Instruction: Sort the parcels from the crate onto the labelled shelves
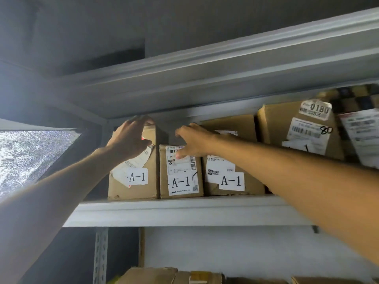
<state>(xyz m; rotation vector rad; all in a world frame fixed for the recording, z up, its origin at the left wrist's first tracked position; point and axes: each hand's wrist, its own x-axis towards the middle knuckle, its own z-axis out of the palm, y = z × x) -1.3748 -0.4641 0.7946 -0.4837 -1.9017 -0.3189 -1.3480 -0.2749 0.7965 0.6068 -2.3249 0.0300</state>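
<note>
Three cardboard parcels marked A-1 stand side by side on a high grey shelf [184, 210]. My left hand [131, 138] grips the top left corner of the tall left parcel [133, 181]. My right hand [192, 142] rests on the top front edge of the shorter middle parcel [180, 173], fingers spread over its label. The third A-1 parcel [229, 179] stands just to the right, partly behind my right forearm.
A larger box [297, 128] with a "0180" sticker stands at the right of the same shelf, with more labelled parcels [361, 136] beyond it. Another shelf [205, 78] lies close above. Cardboard boxes [164, 275] sit on the level below. A bright window [30, 156] is at left.
</note>
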